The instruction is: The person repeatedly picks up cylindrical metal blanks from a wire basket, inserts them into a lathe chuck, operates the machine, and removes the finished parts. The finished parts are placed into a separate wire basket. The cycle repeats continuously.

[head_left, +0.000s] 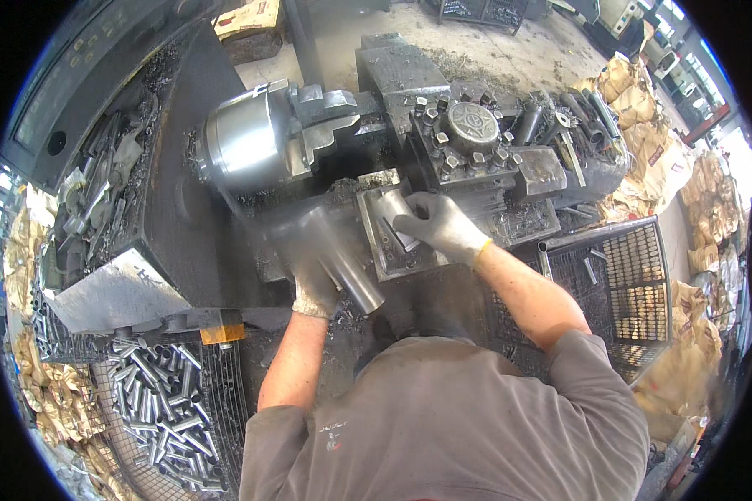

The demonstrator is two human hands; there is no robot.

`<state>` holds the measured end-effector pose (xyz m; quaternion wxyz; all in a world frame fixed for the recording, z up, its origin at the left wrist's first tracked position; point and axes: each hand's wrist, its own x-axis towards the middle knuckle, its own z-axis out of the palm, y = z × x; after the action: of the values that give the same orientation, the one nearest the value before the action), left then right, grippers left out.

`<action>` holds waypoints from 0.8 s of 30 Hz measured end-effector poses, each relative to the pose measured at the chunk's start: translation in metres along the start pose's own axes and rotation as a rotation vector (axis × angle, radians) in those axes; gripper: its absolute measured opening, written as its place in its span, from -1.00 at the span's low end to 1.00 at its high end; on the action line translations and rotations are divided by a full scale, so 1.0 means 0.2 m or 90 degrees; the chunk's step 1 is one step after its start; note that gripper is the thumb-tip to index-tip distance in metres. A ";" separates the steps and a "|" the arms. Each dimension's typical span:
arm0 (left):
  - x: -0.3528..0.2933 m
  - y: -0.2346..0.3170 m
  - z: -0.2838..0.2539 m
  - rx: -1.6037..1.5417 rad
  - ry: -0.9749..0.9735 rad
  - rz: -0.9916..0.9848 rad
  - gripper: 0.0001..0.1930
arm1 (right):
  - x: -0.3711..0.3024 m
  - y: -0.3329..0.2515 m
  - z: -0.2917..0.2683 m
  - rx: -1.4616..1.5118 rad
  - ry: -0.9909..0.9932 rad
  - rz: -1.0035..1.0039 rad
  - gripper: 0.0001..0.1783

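In the gloved left hand (313, 288) a long steel tube (353, 280) is gripped, blurred at its upper end, with most of the fingers hidden behind it. The gloved right hand (444, 227) pinches a shorter metal cylinder (390, 205) between thumb and fingers, over the shallow rimmed tray (384, 260) on the lathe carriage, below the tool post (474, 127) and to the right of the three-jaw chuck (251, 138). At lower left, a wire-mesh basket (231, 388) holds a jumbled heap of cut tubes (163, 413), lying at all angles. At right, a black mesh crate (637, 288) contains a few scattered tubes (590, 271), with another tube (545, 261) upright near its left side.
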<state>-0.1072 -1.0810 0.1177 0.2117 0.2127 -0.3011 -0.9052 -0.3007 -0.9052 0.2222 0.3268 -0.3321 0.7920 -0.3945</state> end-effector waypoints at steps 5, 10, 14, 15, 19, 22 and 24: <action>0.07 -0.11 0.38 -0.045 0.057 0.060 -0.35 | 0.06 0.10 0.23 0.179 -0.074 0.047 -0.15; 0.39 0.02 0.41 0.198 -0.126 0.019 -0.22 | -0.07 -0.21 -0.08 0.215 -0.132 -0.008 -0.25; 0.66 0.05 0.25 1.103 -0.083 0.163 -0.56 | 0.00 -0.50 -0.40 0.022 -0.057 -0.436 -0.16; 0.73 0.00 0.10 1.233 0.023 0.196 -0.63 | 0.06 -0.60 -0.49 -0.034 -0.049 -0.467 -0.16; 0.42 0.04 0.25 1.031 0.088 0.391 -0.52 | 0.53 -0.62 -0.86 -0.519 0.086 -0.491 -0.17; 0.10 -0.01 0.17 0.980 0.238 0.326 -0.63 | 1.02 -0.48 -0.84 -0.952 0.020 -0.399 -0.30; -0.07 -0.06 -0.08 0.884 0.315 0.210 -0.68 | 1.16 -0.43 -0.82 -0.983 -0.107 -0.346 -0.35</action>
<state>-0.0907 -1.0729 0.1019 0.2232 0.4462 -0.7738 -0.3903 -0.5367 -1.0604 0.3124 -0.0422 -0.6721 0.7050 0.2224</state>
